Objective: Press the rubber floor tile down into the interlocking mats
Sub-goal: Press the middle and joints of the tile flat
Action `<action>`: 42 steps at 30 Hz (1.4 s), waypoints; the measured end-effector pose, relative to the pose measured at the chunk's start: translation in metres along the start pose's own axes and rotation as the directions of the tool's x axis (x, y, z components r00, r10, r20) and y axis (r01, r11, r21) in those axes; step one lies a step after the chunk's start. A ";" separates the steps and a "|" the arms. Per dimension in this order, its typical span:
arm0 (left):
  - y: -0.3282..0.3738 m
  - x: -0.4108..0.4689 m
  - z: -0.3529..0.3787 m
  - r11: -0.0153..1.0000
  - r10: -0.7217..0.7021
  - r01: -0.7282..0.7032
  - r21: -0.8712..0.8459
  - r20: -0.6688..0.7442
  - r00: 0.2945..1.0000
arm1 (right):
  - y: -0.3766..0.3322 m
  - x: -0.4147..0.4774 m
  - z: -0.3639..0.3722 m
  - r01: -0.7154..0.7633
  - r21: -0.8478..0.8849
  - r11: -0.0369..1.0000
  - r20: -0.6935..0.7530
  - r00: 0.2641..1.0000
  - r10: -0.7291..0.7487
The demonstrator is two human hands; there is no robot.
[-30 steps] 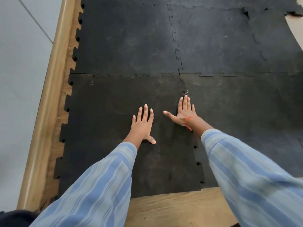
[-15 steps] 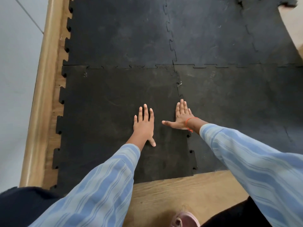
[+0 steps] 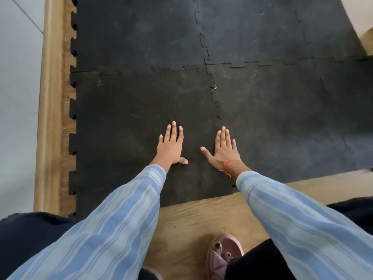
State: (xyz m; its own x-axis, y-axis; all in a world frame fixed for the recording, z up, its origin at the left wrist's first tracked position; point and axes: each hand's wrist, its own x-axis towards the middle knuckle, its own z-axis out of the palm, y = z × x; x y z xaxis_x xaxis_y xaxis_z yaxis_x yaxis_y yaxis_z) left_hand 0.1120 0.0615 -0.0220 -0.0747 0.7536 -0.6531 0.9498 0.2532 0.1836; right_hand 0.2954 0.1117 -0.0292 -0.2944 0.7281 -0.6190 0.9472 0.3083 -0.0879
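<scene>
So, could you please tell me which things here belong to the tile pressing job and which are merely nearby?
Job: black rubber floor tile; adjoining black interlocking mats; left hand; right hand.
Nearby: pink sandal; wooden floor; wooden edge trim.

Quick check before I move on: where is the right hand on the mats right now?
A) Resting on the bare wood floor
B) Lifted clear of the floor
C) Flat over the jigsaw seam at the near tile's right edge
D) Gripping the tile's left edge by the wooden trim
C: the right hand lies palm-down with fingers spread across the interlocking seam on the right edge of the rubber floor tile.
</scene>
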 end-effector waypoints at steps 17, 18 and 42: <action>0.005 -0.018 0.020 1.000 -0.008 0.008 -0.013 -0.001 1.000 | 0.002 -0.027 0.022 -0.032 0.066 0.997 -0.021 0.999 0.034; 0.008 -0.021 0.023 1.000 -0.007 0.007 -0.006 -0.004 1.000 | 0.002 -0.036 0.028 -0.040 0.079 0.996 -0.038 0.998 0.044; -0.001 -0.032 0.031 0.991 0.084 -0.082 0.103 -0.012 0.996 | -0.006 -0.041 0.044 -0.027 0.184 0.983 -0.151 0.987 0.055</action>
State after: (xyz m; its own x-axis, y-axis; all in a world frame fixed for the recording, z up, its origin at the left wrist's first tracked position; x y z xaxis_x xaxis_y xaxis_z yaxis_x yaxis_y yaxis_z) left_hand 0.1228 0.0178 -0.0241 0.0016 0.7795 -0.6264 0.9789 0.1267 0.1602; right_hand 0.3070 0.0531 -0.0378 -0.2578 0.8282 -0.4976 0.9619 0.1712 -0.2133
